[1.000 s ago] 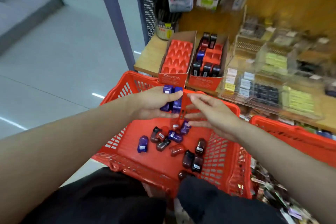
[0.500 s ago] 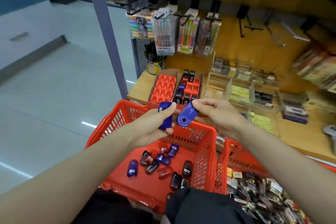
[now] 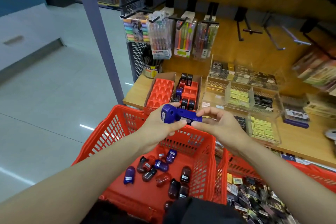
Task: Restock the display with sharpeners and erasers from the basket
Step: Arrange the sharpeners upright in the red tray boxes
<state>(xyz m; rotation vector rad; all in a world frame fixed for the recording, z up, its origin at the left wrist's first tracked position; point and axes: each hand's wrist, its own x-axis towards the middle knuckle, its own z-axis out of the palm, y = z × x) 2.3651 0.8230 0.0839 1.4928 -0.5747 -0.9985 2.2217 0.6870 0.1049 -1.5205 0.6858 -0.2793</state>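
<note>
My left hand point(image 3: 160, 129) grips a blue sharpener point(image 3: 168, 113) above the far rim of the red basket point(image 3: 116, 129). My right hand point(image 3: 218, 125) pinches a second blue sharpener point(image 3: 190, 117) that touches the first. Several blue, red and dark sharpeners point(image 3: 160, 171) lie loose on the basket floor below. Just beyond my hands, on the wooden shelf, stand two red display trays: the left tray point(image 3: 160, 91) has only bare pockets, the right tray point(image 3: 187, 91) holds several dark sharpeners.
A second red basket point(image 3: 254, 187) at the right holds packaged erasers. Clear acrylic bins point(image 3: 241, 94) with erasers stand on the wooden shelf point(image 3: 138, 92). Pen packs point(image 3: 171, 36) hang on hooks above. A grey post point(image 3: 101, 36) stands at the left, beside tiled floor.
Both hands rose from the basket, each with a blue sharpener, and brought the two together in front of the display trays. The camera tilted upward.
</note>
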